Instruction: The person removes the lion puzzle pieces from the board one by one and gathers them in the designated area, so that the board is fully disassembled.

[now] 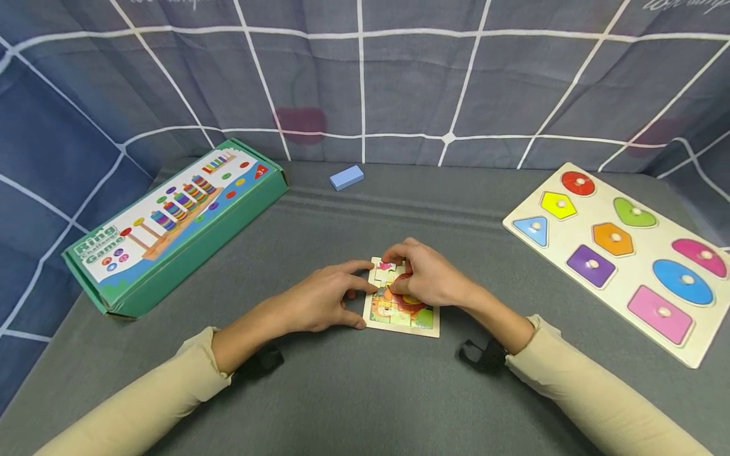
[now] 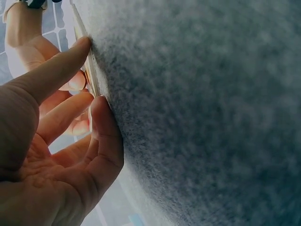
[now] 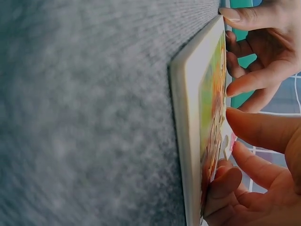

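Observation:
A small jigsaw puzzle (image 1: pixel 399 329) in a pale wooden tray lies flat on the grey table, its picture in green, orange and red. My left hand (image 1: pixel 322 294) rests along the tray's left edge, with the thumb at the near corner and the other fingertips farther up that side. Over the upper part of the puzzle, my right hand (image 1: pixel 428 275) pinches a puzzle piece (image 3: pixel 226 145) between thumb and index finger. That piece stands tilted above the tray in the right wrist view. The right hand hides the puzzle's upper right part.
On the left lies a green ring game box (image 1: pixel 196 253). A blue block (image 1: pixel 346 178) sits toward the back. At right is a knobbed shape board (image 1: pixel 570 269) with several coloured pieces. A grid-patterned cloth (image 1: pixel 399 82) hangs behind the table.

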A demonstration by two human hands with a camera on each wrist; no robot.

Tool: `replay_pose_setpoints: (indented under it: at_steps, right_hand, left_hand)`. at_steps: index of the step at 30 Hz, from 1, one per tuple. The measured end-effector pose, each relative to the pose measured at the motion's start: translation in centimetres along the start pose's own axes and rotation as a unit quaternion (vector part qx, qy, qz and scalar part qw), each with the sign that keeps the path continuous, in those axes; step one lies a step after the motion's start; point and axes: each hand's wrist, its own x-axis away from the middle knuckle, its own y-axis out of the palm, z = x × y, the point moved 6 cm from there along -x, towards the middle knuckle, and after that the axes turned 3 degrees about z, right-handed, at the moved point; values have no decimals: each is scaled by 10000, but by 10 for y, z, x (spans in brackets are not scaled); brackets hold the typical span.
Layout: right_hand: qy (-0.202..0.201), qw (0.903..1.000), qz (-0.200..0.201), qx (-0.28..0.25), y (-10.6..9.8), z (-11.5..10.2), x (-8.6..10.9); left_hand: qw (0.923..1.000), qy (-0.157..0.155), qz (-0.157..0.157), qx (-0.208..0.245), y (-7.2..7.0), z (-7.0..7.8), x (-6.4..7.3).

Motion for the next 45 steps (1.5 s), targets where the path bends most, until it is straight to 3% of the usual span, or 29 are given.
replay_pose_setpoints:
  at_steps: [8,25,31,45]
  right_hand:
    - [-103,9986,368,373,0,-4,-1]
    - [-16,9965,345,762,-5,-5,-3]
    - [61,9955,130,936,-1,-5,-2]
    - [-31,9950,413,909,-5,-9,-1]
  left_hand:
    - [10000,17,28,16,0,1,2]
    - [10000,-23,72,43,0,0,2]
    - [10000,-42,28,45,1,0,2]
    - [9999,-65,20,79,0,0,2]
